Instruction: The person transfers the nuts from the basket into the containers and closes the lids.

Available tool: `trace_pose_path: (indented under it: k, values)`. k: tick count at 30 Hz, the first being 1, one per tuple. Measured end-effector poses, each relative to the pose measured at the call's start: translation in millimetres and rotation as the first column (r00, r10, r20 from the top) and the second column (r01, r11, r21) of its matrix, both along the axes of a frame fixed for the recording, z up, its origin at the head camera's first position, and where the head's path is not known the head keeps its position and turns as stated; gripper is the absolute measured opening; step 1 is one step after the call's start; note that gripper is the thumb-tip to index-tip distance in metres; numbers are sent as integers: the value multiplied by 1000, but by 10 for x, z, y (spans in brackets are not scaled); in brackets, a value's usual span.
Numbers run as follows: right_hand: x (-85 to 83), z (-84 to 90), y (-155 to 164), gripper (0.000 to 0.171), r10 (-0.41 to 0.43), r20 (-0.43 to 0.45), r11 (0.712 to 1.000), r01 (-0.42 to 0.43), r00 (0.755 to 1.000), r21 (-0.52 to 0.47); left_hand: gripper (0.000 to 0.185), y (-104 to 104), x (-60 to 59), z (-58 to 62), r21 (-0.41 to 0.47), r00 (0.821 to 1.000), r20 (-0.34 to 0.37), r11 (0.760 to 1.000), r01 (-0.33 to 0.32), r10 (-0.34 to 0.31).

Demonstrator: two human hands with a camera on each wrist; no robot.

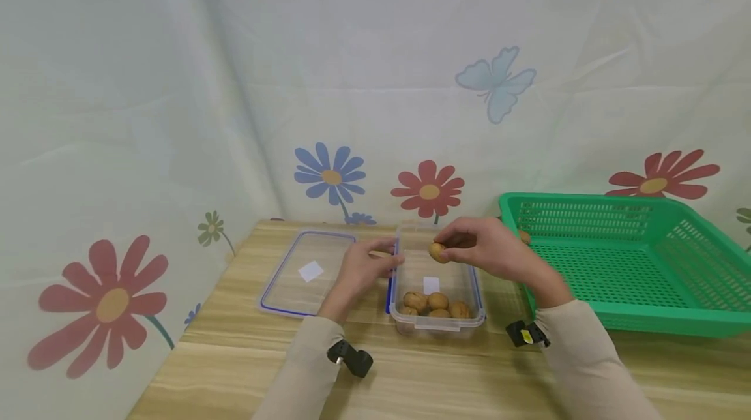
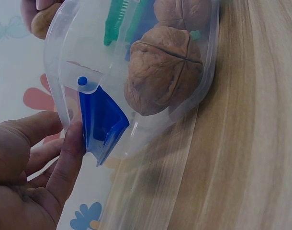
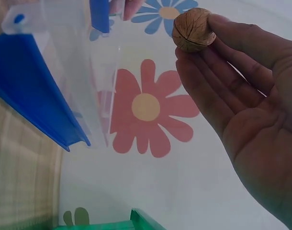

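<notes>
A clear plastic container (image 1: 437,324) with blue side latches stands on the table. Several walnuts (image 1: 438,301) lie together at its near end, behind a white square label (image 1: 431,285). At the left rim, my left hand (image 1: 365,267) grips the container, its fingers beside the blue latch (image 2: 102,122). Above the far part of the container, my right hand (image 1: 493,247) pinches a single walnut (image 3: 194,29) between thumb and fingertips. That walnut is higher than the rim and apart from the others.
A clear lid (image 1: 328,252) with a blue seal lies flat left of the container, a white label (image 1: 311,270) on it. On the right stands a green slotted basket (image 1: 610,270), with a walnut (image 1: 524,236) visible by its left wall. Behind the table hangs a flowered curtain (image 1: 375,107).
</notes>
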State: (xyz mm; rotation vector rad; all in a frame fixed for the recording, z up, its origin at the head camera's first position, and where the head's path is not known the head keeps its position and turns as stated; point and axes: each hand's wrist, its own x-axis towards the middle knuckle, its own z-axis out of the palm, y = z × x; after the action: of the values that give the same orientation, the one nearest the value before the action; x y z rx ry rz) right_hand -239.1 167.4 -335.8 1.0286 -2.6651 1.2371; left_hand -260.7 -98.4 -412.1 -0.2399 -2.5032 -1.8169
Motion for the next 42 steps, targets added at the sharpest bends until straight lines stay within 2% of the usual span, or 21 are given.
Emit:
trace_pose_path:
  k: [11,26,42]
  values:
    - [-72,-153,-181,17,6,17,997,-7,1000,73,45,-5,0,0,5,1000,-4,1000,6,-6]
    - [-151,-345,-291,16,63,-36,993,-59,997,104,45,-10,-5,-15,8,1000,-10,1000,7,-7]
    - [-228,-502,-426,14,91,16,989,-92,996,113,44,-11,-7,-17,-3,1000,-17,1000,4,-4]
